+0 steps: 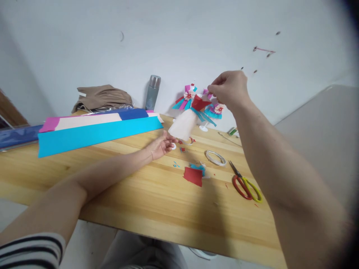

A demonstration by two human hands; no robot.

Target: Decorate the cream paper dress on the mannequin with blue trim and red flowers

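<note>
Raised above the table, my right hand (231, 87) pinches the top of a small paper dress (185, 123) with a red bodice, a blue-green sash and a pale skirt. The dress hangs tilted, its skirt toward the lower left. Palm up beside the skirt's lower edge, my left hand (164, 145) has its fingers apart and slightly curled; whether they touch the skirt is hard to tell. Below lie a red paper piece (193, 176), blue scraps (198, 169) and a roll of tape (215, 158). Scissors (244, 183) with red and yellow handles rest to the right.
Folded sheets of blue paper (98, 136), with pink and pale ones, lie at the left. Along the wall stand a grey bottle (153, 92), a brown cloth bundle (103, 98) and decorated paper figures (188, 96). The wooden table's front edge (157, 228) runs below my arms.
</note>
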